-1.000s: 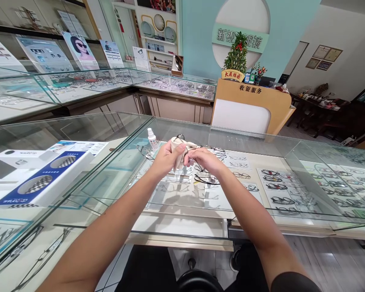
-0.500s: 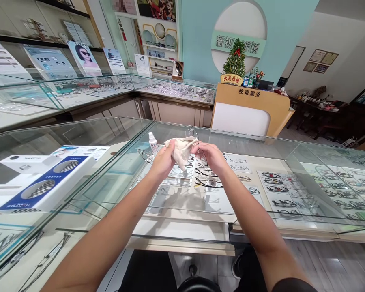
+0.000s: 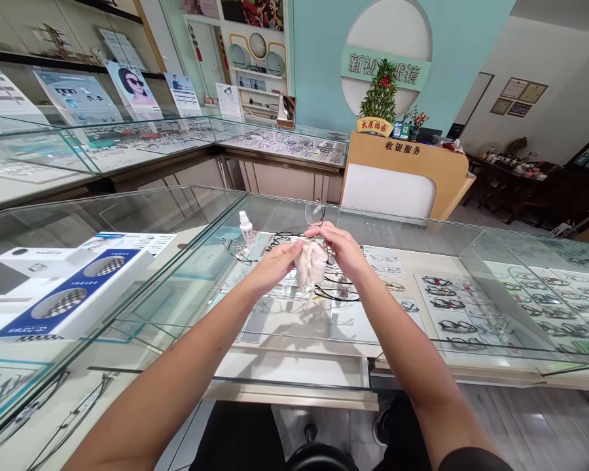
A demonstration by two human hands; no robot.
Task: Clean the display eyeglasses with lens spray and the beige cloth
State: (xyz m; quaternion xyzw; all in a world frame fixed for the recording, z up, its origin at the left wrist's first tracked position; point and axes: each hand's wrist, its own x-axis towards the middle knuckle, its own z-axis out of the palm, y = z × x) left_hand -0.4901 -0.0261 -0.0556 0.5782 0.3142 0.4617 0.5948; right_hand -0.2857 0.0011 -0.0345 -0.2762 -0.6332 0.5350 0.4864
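Between my hands, above the glass counter, is a pair of eyeglasses point(image 3: 315, 212) with thin rims; one lens stands up above my fingers. My right hand point(image 3: 340, 248) is closed on the glasses near the middle of the frame. A cream cleaning cloth point(image 3: 304, 265) hangs below, pinched by the thumb and fingers of my left hand point(image 3: 281, 263); it lies against the lower part of the glasses. The second lens is mostly hidden by the cloth and fingers. A small white bottle point(image 3: 247, 229) stands upright on the glass, left of my hands.
Another pair of glasses point(image 3: 236, 251) lies beside the bottle. Rows of eyeglass frames point(image 3: 449, 304) sit under the glass countertop. A blue and white box point(image 3: 73, 294) stands at the left. Beyond are further display cases point(image 3: 285, 145) and a wooden cashier desk point(image 3: 407, 154).
The cloth has moved right and down and now hangs lower. The glasses have come up, with one lens showing more fully. My left hand has shifted right, closer to my right.
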